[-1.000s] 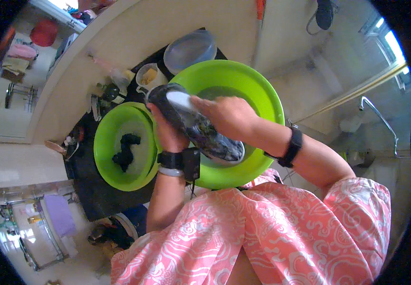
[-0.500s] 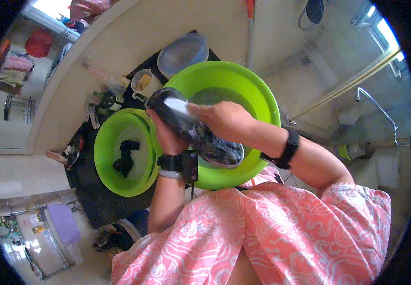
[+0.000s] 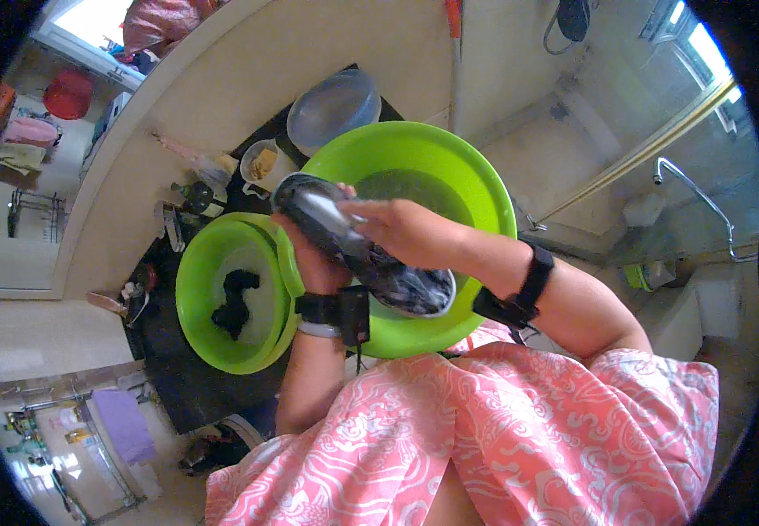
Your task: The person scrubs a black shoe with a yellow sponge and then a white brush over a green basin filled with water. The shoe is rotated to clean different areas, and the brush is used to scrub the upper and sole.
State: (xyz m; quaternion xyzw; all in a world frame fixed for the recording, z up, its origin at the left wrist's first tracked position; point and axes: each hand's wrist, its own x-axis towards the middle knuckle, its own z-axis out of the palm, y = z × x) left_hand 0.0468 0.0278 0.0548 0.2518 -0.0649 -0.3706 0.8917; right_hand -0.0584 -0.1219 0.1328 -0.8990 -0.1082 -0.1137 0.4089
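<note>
A dark, wet shoe (image 3: 401,279) with foam on it and a pale sole edge is held slantwise over the large green basin (image 3: 491,188), which has water in it. My left hand (image 3: 313,263) is closed around the shoe's far left end from beneath, some fingertips showing at its far side. My right hand (image 3: 414,232) reaches across the shoe, its fingers closed on a white oblong thing (image 3: 325,210) pressed to the shoe's upper side. Motion blurs that white thing, and its underside is hidden.
At left, stacked smaller green basins (image 3: 188,329) hold water and a dark cloth (image 3: 235,302). Behind stand a white mug (image 3: 256,181) with something yellow inside, a clear bluish tub (image 3: 331,114) and a dark green bottle (image 3: 199,199). A metal tap (image 3: 699,197) is at far right.
The shoe has tilted slightly, and my left fingertips now show past its far edge. My right hand has shifted a little, staying on the white thing. The whole view has moved slightly.
</note>
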